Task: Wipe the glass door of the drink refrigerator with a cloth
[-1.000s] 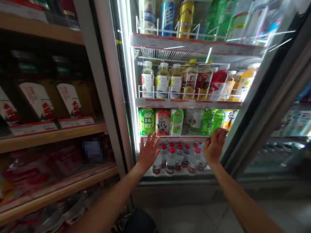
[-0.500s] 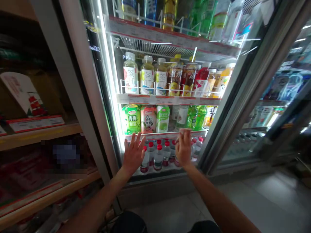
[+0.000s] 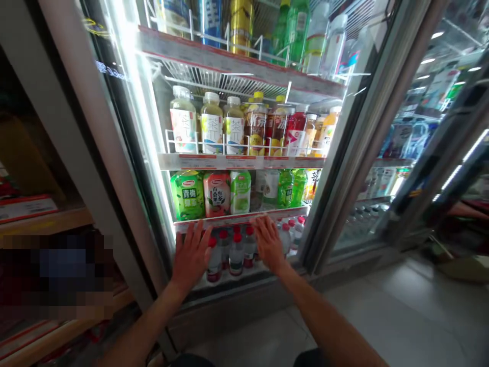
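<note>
My left hand (image 3: 191, 257) is open with fingers spread, in front of the lower left of a lit drinks cooler, just below a green bottle (image 3: 187, 196). My right hand (image 3: 269, 244) is open too, fingers stretched toward the lower shelf's front edge (image 3: 237, 220). Neither holds anything; whether the fingertips touch the shelf edge I cannot tell. Between the hands stand clear bottles with red caps (image 3: 236, 255). A pink bottle (image 3: 217, 195) and a green-and-white one (image 3: 240, 192) sit on the shelf above them.
Tea bottles (image 3: 212, 125) line the middle shelf, with cans (image 3: 241, 25) and green bottles higher up. A metal door frame (image 3: 344, 137) slants along the right. Wooden shelving (image 3: 72, 219) stands at left, and grey floor (image 3: 359, 311) shows at lower right.
The view has shifted, so the cooler appears farther left and closer. My right hand has moved left toward my left hand, and its fingers are now extended forward.
</note>
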A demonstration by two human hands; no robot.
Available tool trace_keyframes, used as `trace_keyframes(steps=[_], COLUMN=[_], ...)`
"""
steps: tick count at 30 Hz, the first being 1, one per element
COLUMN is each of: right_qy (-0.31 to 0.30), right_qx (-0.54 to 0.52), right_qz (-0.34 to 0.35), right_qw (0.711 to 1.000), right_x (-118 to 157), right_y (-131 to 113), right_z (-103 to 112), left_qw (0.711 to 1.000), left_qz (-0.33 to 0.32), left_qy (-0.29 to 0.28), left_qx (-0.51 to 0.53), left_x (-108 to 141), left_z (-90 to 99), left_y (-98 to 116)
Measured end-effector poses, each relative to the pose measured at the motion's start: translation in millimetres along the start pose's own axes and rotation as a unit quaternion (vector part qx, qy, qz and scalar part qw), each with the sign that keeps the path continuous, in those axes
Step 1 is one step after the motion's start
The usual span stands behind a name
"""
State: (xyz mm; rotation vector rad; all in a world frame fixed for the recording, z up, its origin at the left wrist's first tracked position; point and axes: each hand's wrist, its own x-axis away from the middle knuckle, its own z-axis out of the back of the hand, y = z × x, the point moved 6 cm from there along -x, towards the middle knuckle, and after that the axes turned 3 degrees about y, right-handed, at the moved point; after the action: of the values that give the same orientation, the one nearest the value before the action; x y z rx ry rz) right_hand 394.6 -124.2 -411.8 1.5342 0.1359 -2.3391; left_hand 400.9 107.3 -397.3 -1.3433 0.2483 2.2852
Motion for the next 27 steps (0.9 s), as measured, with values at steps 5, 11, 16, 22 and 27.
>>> trace_keyframes(steps=[5, 11, 16, 22, 27], right_qy=[0.133, -0.026, 0.107, 0.068, 0.047], right_qx=[0.028, -0.022, 0.057, 0.007, 0.065], right_qz=[-0.199, 0.071, -0.078, -0.024, 0.004], right_qw=[0.970, 0.997, 0.990, 0.997, 0.997], right_x=[-19.7, -45.2, -60.5, -75.3, -76.1], right_y=[57.1, -22.0, 36.7, 15.0, 26.6], right_z=[27.5, 0.5, 30.2, 23.5, 27.5], left_qw=[1.000, 1.000, 0.999, 0.999, 0.999], left_qz=[-0.010, -0.020, -0.035, 0.024, 0.034], left_qy=[-0.012, -0.009, 0.037, 0.029, 0.021], left_qx=[0.009, 0.000, 0.005, -0.011, -0.013], left_x=[1.4, 1.9, -10.1, -35.0, -35.0], left_z=[-0.2, 3.7, 29.1, 33.6, 26.6], left_y=[-0.9, -0.6, -13.4, -23.3, -21.5])
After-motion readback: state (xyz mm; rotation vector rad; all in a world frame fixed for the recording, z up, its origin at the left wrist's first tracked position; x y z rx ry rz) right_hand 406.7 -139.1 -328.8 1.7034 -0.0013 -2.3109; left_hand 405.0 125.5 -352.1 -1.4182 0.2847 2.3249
